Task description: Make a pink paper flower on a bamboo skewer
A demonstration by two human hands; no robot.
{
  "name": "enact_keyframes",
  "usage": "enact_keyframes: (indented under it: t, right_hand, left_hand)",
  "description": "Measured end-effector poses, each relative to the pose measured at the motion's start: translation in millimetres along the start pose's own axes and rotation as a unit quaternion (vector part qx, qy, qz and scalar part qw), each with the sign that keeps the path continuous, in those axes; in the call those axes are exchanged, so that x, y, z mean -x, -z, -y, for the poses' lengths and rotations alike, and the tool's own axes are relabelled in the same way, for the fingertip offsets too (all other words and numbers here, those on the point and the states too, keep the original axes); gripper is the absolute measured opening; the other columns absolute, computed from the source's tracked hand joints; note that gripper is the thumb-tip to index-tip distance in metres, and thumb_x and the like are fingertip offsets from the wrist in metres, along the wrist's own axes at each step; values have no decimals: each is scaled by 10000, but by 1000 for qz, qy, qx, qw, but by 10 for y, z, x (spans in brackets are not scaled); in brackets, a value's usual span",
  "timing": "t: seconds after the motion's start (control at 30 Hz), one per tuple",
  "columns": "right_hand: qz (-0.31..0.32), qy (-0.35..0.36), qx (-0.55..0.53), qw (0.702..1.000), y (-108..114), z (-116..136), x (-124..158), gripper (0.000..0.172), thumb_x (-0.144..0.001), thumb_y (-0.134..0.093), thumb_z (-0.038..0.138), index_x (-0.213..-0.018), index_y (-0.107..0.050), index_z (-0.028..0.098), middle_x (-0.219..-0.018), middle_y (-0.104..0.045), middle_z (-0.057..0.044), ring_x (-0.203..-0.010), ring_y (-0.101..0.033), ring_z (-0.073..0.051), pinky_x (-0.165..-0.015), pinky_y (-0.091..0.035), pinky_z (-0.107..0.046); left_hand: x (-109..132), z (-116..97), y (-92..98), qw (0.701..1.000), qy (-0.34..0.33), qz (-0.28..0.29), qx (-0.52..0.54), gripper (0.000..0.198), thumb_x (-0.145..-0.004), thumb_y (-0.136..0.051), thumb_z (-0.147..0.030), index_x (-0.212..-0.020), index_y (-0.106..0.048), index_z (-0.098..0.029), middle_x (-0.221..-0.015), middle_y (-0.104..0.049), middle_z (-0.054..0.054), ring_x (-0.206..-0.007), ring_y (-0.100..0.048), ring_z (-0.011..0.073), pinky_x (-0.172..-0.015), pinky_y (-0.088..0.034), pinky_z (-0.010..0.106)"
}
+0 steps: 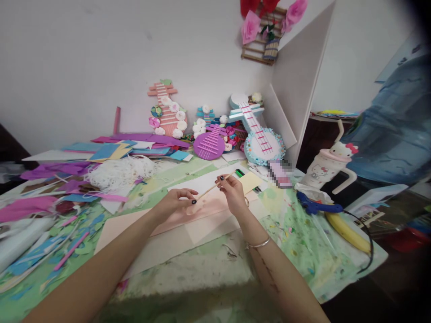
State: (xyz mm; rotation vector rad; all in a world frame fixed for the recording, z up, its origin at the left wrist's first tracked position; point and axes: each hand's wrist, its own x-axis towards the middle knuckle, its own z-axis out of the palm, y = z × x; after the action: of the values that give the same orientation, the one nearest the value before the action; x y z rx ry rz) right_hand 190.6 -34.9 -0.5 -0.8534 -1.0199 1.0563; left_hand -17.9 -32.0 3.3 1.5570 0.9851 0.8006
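Both my hands hold a thin wooden stick (213,187) above the middle of the craft table. My left hand (178,200) pinches its near, lower end. My right hand (232,190) pinches it nearer the far, upper end, fingers curled. Under the hands lie pale pink foam sheets (202,213) and white paper (205,180). A yellow card (249,181) and a green marker (239,173) lie just beyond my right hand.
Foam guitar-shaped crafts (261,139) lean on the back wall. White string (119,172) and coloured foam scraps (50,211) crowd the left. A blue glue gun (314,206), a banana (346,231) and a cartoon cup (325,168) sit at right. A large water bottle (393,130) stands far right.
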Motion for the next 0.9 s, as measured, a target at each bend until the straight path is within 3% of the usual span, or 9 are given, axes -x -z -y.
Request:
enact_keyframes:
  t: [0.3, 0.67, 0.9]
  right_hand:
    - [-13, 3, 3, 1000, 0, 58, 16, 299, -687, -667, 455, -776, -633, 172, -744, -632, -29, -604, -488, -93, -581, -365, -240]
    - [1, -4, -14, 1000, -8, 55, 15, 237, -597, -749, 356, -660, -614, 171, -621, -581, 8, -532, -445, -83, -562, -345, -256]
    - [4, -2, -16, 1000, 11, 32, 8, 225, -610, -746, 341, -682, -619, 170, -596, -566, 16, -536, -448, -82, -562, -347, -250]
  left_hand:
    - [5, -19, -1, 1000, 0, 3, -15, 227, -586, -698, -363, -640, -637, -152, -1176, -586, 119, -1107, -506, 295, -877, -376, 370]
    - [20, -42, -10, 999, 3, 11, -31, 270, -579, -696, -404, -634, -634, -148, -1177, -583, 123, -1035, -547, 298, -780, -425, 357]
    - [19, -28, -5, 1000, 3, 12, -27, 269, -584, -690, -399, -644, -631, -143, -1185, -578, 122, -987, -566, 284, -759, -429, 352]
